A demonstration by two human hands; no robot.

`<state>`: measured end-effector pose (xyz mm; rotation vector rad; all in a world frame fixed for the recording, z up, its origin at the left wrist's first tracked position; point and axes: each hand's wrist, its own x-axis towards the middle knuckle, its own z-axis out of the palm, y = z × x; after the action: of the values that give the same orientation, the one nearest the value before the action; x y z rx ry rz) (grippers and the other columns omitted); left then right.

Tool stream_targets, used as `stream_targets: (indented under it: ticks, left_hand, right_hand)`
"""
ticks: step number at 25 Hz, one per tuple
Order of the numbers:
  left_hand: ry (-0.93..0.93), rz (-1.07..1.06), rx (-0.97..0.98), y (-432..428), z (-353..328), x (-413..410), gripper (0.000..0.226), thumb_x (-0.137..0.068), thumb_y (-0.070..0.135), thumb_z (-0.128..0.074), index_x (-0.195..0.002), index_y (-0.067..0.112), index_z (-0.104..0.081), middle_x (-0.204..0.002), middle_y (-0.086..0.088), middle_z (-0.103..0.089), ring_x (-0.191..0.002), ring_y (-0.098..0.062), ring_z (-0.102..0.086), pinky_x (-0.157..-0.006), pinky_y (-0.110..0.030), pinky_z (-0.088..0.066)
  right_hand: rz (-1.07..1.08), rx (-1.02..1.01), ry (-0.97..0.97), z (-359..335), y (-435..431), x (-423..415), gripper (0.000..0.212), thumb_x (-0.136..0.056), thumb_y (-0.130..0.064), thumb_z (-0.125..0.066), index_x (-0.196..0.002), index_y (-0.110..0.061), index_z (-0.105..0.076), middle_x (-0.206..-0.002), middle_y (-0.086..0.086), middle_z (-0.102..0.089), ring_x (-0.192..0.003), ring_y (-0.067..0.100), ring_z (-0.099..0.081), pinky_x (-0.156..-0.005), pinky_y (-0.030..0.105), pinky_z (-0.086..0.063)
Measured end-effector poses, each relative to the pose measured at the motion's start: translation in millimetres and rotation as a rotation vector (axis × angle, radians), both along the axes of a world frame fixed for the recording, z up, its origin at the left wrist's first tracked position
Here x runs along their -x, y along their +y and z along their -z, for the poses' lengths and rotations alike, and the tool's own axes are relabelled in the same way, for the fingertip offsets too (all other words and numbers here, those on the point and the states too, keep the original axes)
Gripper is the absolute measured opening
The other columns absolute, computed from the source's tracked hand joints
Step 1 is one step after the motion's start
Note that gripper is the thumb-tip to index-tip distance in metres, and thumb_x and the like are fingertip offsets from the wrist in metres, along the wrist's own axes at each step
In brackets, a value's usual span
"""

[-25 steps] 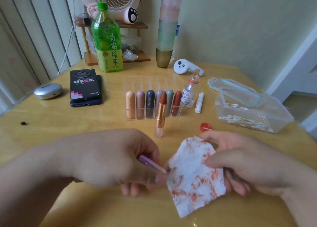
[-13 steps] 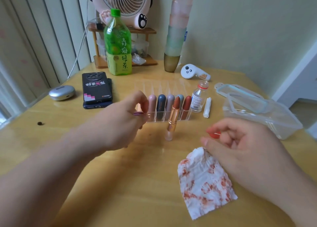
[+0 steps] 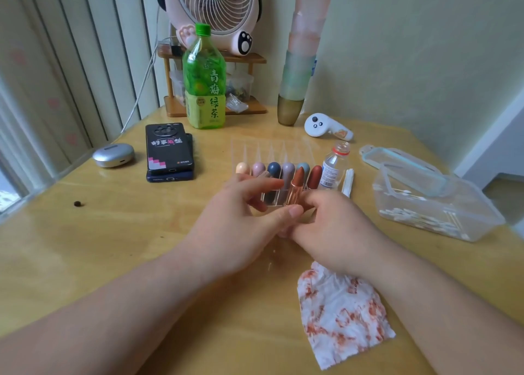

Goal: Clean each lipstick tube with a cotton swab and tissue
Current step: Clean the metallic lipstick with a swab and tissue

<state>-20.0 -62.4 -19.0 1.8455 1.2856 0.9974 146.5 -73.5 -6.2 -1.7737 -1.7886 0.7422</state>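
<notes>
Both hands meet at the open lipstick [image 3: 295,186].
The right hand [image 3: 336,228] curls round its rose-gold base. The left hand [image 3: 241,221] lays a thumb against it, grip unclear. A stained tissue [image 3: 340,315] lies beside the right wrist.

Colours: glossy honey-yellow wooden table [image 3: 113,233], faint grain.
White crumpled paper tissue [image 3: 343,315]: red-orange blotches all over.
Rose-gold metal lipstick tube [image 3: 293,194]: brick-brown bullet.
Clear acrylic rack [image 3: 272,148], left to right: peach lipstick [image 3: 242,167], pale pink lipstick [image 3: 258,168], navy lipstick [image 3: 274,169], mauve lipstick [image 3: 288,168], grey-teal lipstick [image 3: 304,166], brick-red lipstick [image 3: 315,176].
Translucent green plastic tea bottle [image 3: 204,82]: green cap, yellow-green label, dark green characters.
Pink round desk fan [image 3: 212,9]: pink paw one side, white paw on black the other.
Black rectangular phone case [image 3: 168,148]: pink stepped blocks, white-and-pink lettering.
Dark blue phone [image 3: 170,177] under it.
Silver oval case [image 3: 113,155].
Stacked plastic cups [image 3: 300,57]: pink top, green middle, amber bottom.
White handheld controller [image 3: 326,126]: black buttons.
Clear plastic box [image 3: 482,213]: white cotton swabs [image 3: 419,218].
</notes>
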Motion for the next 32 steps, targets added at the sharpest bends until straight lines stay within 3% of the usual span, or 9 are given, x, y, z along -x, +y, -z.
stream_targets:
  ticks: [5, 9, 11, 13, 15, 18, 22, 27, 32]
  left_hand:
    - [-0.1, 0.096, -0.092, 1, 3, -4, 0.009, -0.09, 0.04, -0.066, -0.087, 0.048, -0.069, -0.099, 0.008, -0.06, -0.094, -0.003, -0.055, -0.086, -0.02, -0.041]
    - [-0.232, 0.159, -0.1, 2, 1, 0, 0.02, -0.088, 0.041, -0.062, -0.094, 0.028, -0.076, -0.094, 0.0, -0.061, -0.093, -0.016, -0.057, -0.085, -0.035, -0.049]
    - [-0.244, 0.171, -0.125, 0, 1, 0, 0.022, -0.089, 0.039, -0.062, -0.093, 0.024, -0.077, -0.092, -0.004, -0.063, -0.097, -0.02, -0.057, -0.091, -0.026, -0.046]
    - [-0.262, 0.174, -0.131, -2, 1, -2, 0.02, -0.09, 0.037, -0.064, -0.09, 0.022, -0.078, -0.089, -0.007, -0.065, -0.099, -0.021, -0.057, -0.101, -0.019, -0.037]
    - [-0.302, 0.185, -0.11, -4, -1, -4, 0.021, -0.091, 0.034, -0.066, -0.086, 0.018, -0.078, -0.083, -0.006, -0.065, -0.092, -0.012, -0.056, -0.113, -0.032, -0.03]
    - [-0.337, 0.203, -0.073, -7, -2, -4, 0.022, -0.09, 0.031, -0.064, -0.085, 0.013, -0.077, -0.083, -0.007, -0.066, -0.086, -0.004, -0.055, -0.115, -0.041, -0.029]
    - [-0.327, 0.198, -0.063, -5, -2, -3, 0.023, -0.092, 0.03, -0.063, -0.085, 0.013, -0.077, -0.083, -0.004, -0.067, -0.088, -0.004, -0.055, -0.11, -0.035, -0.032]
    - [-0.343, 0.206, -0.064, -6, 0, -4, 0.022, -0.09, 0.033, -0.065, -0.082, 0.016, -0.077, -0.08, 0.0, -0.064, -0.088, -0.004, -0.054, -0.104, -0.03, -0.034]
    - [-0.334, 0.205, -0.054, -7, 0, -4, 0.02, -0.089, 0.032, -0.065, -0.079, 0.017, -0.076, -0.081, 0.0, -0.064, -0.086, -0.007, -0.055, -0.09, -0.019, -0.039]
  right_hand:
    - [-0.057, -0.184, -0.089, 8, -5, 3, 0.012, -0.09, -0.036, -0.065, -0.102, -0.035, -0.065, -0.068, -0.018, -0.056, -0.056, 0.001, -0.05, -0.054, 0.015, -0.041]
    - [-0.159, -0.169, 0.181, 10, -16, -2, 0.011, -0.093, -0.035, -0.064, -0.103, -0.037, -0.07, -0.075, -0.008, -0.065, -0.067, 0.016, -0.057, -0.069, 0.036, -0.055]
    - [-0.191, -0.156, 0.272, 12, -19, -4, 0.011, -0.09, -0.035, -0.068, -0.099, -0.03, -0.073, -0.081, 0.006, -0.068, -0.074, 0.025, -0.061, -0.075, 0.05, -0.055]
    - [-0.122, -0.187, 0.345, 14, -19, -3, 0.01, -0.082, -0.034, -0.077, -0.087, -0.026, -0.073, -0.076, 0.01, -0.068, -0.068, 0.028, -0.061, -0.07, 0.049, -0.056]
    - [-0.029, -0.219, 0.353, 16, -18, -2, 0.022, -0.072, -0.035, -0.085, -0.077, -0.024, -0.067, -0.065, 0.001, -0.066, -0.059, 0.019, -0.058, -0.062, 0.04, -0.055]
    - [-0.141, -0.209, 0.301, 16, -20, -6, 0.028, -0.074, -0.042, -0.08, -0.094, -0.026, -0.066, -0.083, -0.006, -0.071, -0.075, 0.011, -0.065, -0.071, 0.039, -0.055]
    - [-0.319, -0.198, 0.375, 16, -20, -13, 0.007, -0.09, -0.029, -0.062, -0.092, -0.026, -0.069, -0.082, 0.004, -0.068, -0.08, 0.026, -0.063, -0.075, 0.049, -0.052]
    - [-0.112, -0.259, 0.337, 19, -18, -11, 0.025, -0.072, -0.038, -0.083, -0.079, -0.022, -0.065, -0.071, -0.004, -0.068, -0.063, 0.013, -0.06, -0.063, 0.039, -0.054]
    - [-0.277, -0.237, 0.448, 18, -20, -11, 0.007, -0.086, -0.026, -0.067, -0.09, -0.021, -0.07, -0.077, 0.004, -0.069, -0.074, 0.027, -0.065, -0.071, 0.052, -0.054]
